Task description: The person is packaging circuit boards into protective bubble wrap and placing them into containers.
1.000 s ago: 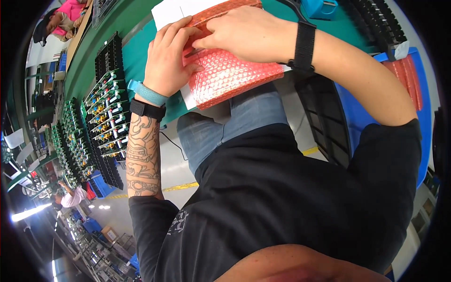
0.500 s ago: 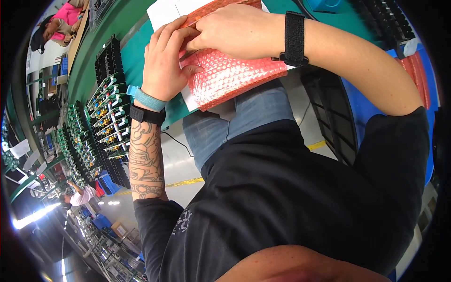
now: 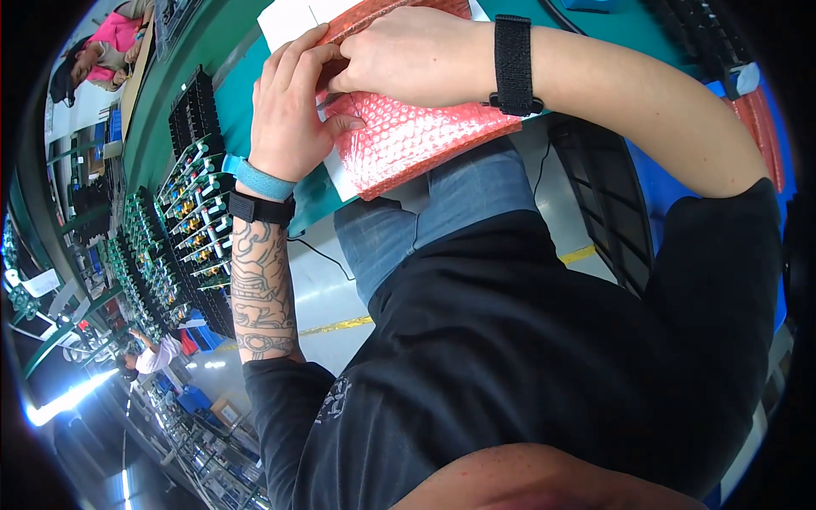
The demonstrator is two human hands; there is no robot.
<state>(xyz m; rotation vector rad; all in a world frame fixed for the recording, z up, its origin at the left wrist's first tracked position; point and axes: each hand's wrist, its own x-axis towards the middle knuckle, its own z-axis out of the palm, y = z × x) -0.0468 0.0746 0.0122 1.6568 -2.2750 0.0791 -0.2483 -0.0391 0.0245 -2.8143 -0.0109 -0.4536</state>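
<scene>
Both hands meet at one spot: the fingertips of the left hand [image 3: 293, 110] and those of the right hand [image 3: 416, 55] are pressed together on the upper left part of a pink bubble-wrap pouch [image 3: 425, 132], pinching at something small there. What sits between the fingertips is hidden by the fingers themselves, so I cannot tell whether it is the pouch's edge, a flap or a small part. The left thumb lies flat on the bubble surface just below the pinch, holding it down; the right hand arches over from the other side with its knuckles up.

From the pinch the pouch spreads away toward the person's right and toward the body, its long axis running slantwise from the fingertips to a lower corner that overhangs the table edge above the jeans-clad knee [image 3: 425, 221]. Most of the pouch therefore lies on the right-hand side of the grip, under the right wrist and its black wrist strap [image 3: 512, 64]; the right hand covers more of it, while the left reaches only its near edge.

Beneath the pouch, just beyond the grip, white paper sheets [image 3: 285, 19] show on the green table [image 3: 246, 76]. Farther off on the left-hand side, well apart from the fingers, stand black trays of green circuit boards [image 3: 191, 204]. The left wrist carries a light blue band [image 3: 259, 180] and a black one beside it.
</scene>
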